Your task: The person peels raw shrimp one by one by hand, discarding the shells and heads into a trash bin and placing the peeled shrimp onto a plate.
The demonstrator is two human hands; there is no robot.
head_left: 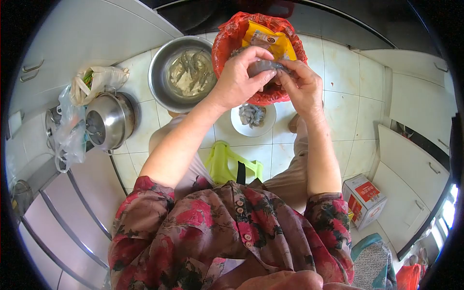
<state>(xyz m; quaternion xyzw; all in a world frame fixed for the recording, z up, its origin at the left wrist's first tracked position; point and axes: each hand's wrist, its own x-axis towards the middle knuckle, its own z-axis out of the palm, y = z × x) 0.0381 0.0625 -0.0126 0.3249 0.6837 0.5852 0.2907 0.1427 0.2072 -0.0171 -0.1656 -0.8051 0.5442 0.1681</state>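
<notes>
Between my two hands is a grey raw shrimp (261,67), held over a bin lined with a red plastic bag (223,46). My left hand (241,79) closes its thumb and fingers around one end. My right hand (302,87) pinches the other end with thumb and fingertips. Inside the bin lies a yellow packet (270,41). To the left, a metal basin (157,79) contains several whole shrimp (193,67) in some water. Below my hands, a white plate (268,128) bears a small heap of peeled shrimp (252,115).
A green plastic stool (220,157) shows between my legs on the tiled floor (338,106). Left are a lidded steel pot (108,121), a cloth bag with greens (99,82) and a clear plastic bag (70,130). A carton (365,198) stands right, beside white cabinets (411,169).
</notes>
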